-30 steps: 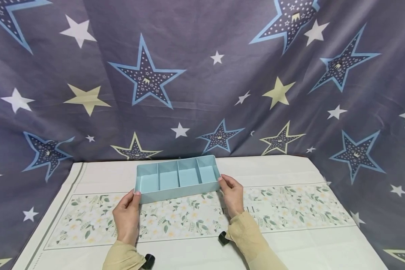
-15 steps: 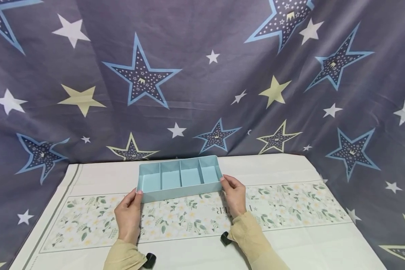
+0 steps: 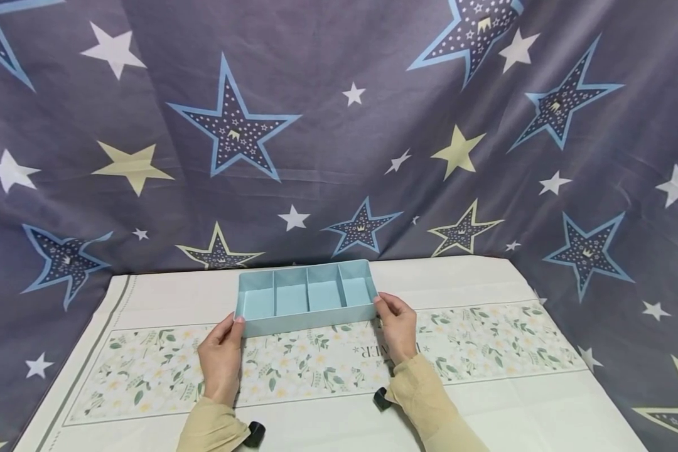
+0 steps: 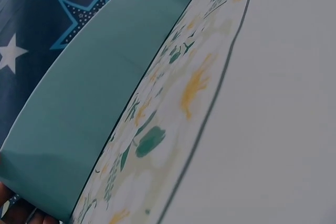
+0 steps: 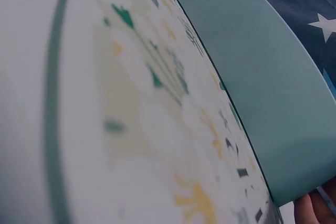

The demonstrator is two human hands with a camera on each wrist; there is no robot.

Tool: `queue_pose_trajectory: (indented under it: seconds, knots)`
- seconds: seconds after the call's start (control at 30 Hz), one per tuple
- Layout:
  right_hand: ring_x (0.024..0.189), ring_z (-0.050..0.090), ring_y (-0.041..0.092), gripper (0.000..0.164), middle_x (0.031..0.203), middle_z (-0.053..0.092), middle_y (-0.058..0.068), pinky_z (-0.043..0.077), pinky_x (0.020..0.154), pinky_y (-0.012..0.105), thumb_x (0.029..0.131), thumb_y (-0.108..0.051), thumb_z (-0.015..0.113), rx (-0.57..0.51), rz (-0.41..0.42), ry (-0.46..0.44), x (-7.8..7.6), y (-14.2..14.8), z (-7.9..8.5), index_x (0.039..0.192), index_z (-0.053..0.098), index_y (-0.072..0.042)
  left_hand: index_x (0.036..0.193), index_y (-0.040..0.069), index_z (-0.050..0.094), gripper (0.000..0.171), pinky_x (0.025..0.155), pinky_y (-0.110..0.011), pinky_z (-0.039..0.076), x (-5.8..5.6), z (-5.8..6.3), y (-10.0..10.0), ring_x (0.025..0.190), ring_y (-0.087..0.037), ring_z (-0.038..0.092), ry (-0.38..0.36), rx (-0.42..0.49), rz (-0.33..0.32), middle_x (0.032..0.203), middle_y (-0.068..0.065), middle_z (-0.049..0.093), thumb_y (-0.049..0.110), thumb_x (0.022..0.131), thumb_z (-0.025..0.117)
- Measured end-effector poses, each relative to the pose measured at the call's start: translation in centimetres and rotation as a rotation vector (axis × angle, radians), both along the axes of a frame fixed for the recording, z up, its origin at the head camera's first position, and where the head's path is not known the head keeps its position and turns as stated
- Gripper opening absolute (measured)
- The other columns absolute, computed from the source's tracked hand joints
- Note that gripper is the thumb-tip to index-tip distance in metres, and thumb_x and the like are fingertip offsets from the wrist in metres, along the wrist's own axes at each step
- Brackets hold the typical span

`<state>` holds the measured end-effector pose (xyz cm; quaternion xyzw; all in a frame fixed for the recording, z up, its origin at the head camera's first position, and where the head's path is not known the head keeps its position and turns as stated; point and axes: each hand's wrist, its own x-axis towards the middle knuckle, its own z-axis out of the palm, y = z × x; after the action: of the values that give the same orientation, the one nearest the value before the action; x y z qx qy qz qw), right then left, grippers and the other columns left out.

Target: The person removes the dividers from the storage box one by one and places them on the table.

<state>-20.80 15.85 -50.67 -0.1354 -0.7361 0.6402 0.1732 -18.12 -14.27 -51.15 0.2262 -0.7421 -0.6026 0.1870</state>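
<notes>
A light blue open-topped box (image 3: 311, 320), split by upright dividers into a row of several compartments, is held between both hands. Its visible compartments have nothing in them. The left hand (image 3: 220, 361) grips the near left corner, thumb on the front wall. At the near right corner the right hand (image 3: 398, 329) pinches the wall, its thumb at the rim. In the left wrist view the box's long front wall (image 4: 100, 82) shows, low over the tablecloth. Fingertips (image 5: 315, 205) curl at the box's end in the right wrist view. Whether the box's base touches the table cannot be seen.
A white tablecloth (image 3: 328, 427) with a printed floral band (image 3: 294, 370) covers the table. Behind and on both sides hangs a dark curtain (image 3: 328, 150) with stars. A small black device (image 3: 254, 434) sits at the left wrist, another (image 3: 382, 399) at the right.
Both hands have moved the box slightly to the right over the table, keeping the same grip. The head view has turned a little to the right.
</notes>
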Motion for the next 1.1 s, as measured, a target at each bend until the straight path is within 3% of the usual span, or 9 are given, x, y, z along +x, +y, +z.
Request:
queue_pose_trajectory:
  seconds: [0.07, 0.13, 0.4, 0.6, 0.73, 0.9, 1.0, 1.1]
  knots:
    - [0.086, 0.058, 0.011, 0.022, 0.096, 0.066, 0.004, 0.052, 0.081, 0.033, 0.083, -0.027, 0.064, -0.009, -0.002, 0.003, 0.1, 0.1, 0.1, 0.1, 0.066, -0.014, 0.115, 0.018, 0.06, 0.043, 0.084, -0.03, 0.049, 0.4, 0.9, 0.4, 0.099, -0.014, 0.052, 0.004, 0.008, -0.006, 0.115, -0.008, 0.06, 0.047, 0.083, 0.06]
    - [0.086, 0.058, 0.011, 0.022, 0.097, 0.066, 0.006, 0.052, 0.08, 0.032, 0.084, -0.026, 0.063, -0.024, 0.007, 0.009, 0.2, 0.3, 0.0, 0.101, 0.065, -0.013, 0.115, 0.019, 0.06, 0.043, 0.081, -0.027, 0.05, 0.3, 0.7, 0.5, 0.099, -0.015, 0.053, 0.007, 0.0, -0.016, 0.115, -0.009, 0.06, 0.047, 0.083, 0.06]
    - [0.082, 0.059, 0.011, 0.024, 0.093, 0.066, 0.004, 0.053, 0.077, 0.032, 0.082, -0.03, 0.064, -0.02, 0.003, 0.013, 0.2, 1.0, 0.0, 0.099, 0.066, -0.013, 0.112, 0.027, 0.061, 0.046, 0.083, -0.034, 0.05, -1.9, -3.4, -0.2, 0.098, -0.013, 0.053, 0.023, -0.014, -0.009, 0.113, -0.005, 0.061, 0.057, 0.078, 0.059]
    - [0.084, 0.058, 0.011, 0.022, 0.092, 0.066, 0.003, 0.052, 0.078, 0.033, 0.082, -0.029, 0.064, -0.011, -0.018, 0.0, 0.2, 1.2, 0.0, 0.097, 0.066, -0.014, 0.106, 0.036, 0.061, 0.039, 0.083, -0.032, 0.05, -2.8, -5.2, -0.1, 0.093, -0.004, 0.052, 0.016, -0.019, 0.015, 0.11, 0.004, 0.062, 0.06, 0.076, 0.059]
    - [0.085, 0.057, 0.012, 0.022, 0.093, 0.066, 0.004, 0.052, 0.079, 0.035, 0.082, -0.028, 0.064, 0.005, -0.04, -0.006, 0.4, 1.5, 0.1, 0.098, 0.066, -0.013, 0.108, 0.035, 0.061, 0.04, 0.083, -0.033, 0.05, -2.6, -4.4, 0.3, 0.094, -0.004, 0.053, -0.002, -0.045, 0.004, 0.111, 0.003, 0.062, 0.06, 0.077, 0.058]
    - [0.084, 0.057, 0.013, 0.022, 0.093, 0.066, 0.007, 0.052, 0.079, 0.037, 0.082, -0.025, 0.064, 0.002, -0.047, 0.006, 0.7, 1.8, 0.4, 0.098, 0.066, -0.009, 0.114, 0.021, 0.061, 0.046, 0.085, -0.038, 0.049, -1.0, -1.0, 1.4, 0.098, -0.014, 0.053, 0.018, -0.011, -0.046, 0.113, -0.008, 0.061, 0.053, 0.081, 0.059]
    - [0.084, 0.057, 0.012, 0.022, 0.094, 0.066, 0.006, 0.051, 0.079, 0.036, 0.083, -0.026, 0.064, 0.01, -0.043, 0.0, 0.7, 2.1, 0.5, 0.098, 0.066, -0.01, 0.114, 0.019, 0.061, 0.046, 0.087, -0.039, 0.048, -0.3, 0.4, 1.9, 0.101, -0.016, 0.052, 0.025, 0.015, -0.067, 0.115, -0.009, 0.06, 0.051, 0.081, 0.059]
    - [0.085, 0.057, 0.012, 0.024, 0.095, 0.066, 0.006, 0.051, 0.079, 0.036, 0.083, -0.026, 0.064, 0.014, -0.043, -0.005, 0.8, 2.3, 0.5, 0.1, 0.065, -0.009, 0.113, 0.021, 0.061, 0.044, 0.089, -0.038, 0.046, -0.5, 0.2, 1.9, 0.103, -0.015, 0.051, 0.03, 0.024, -0.073, 0.115, -0.007, 0.06, 0.051, 0.081, 0.059]
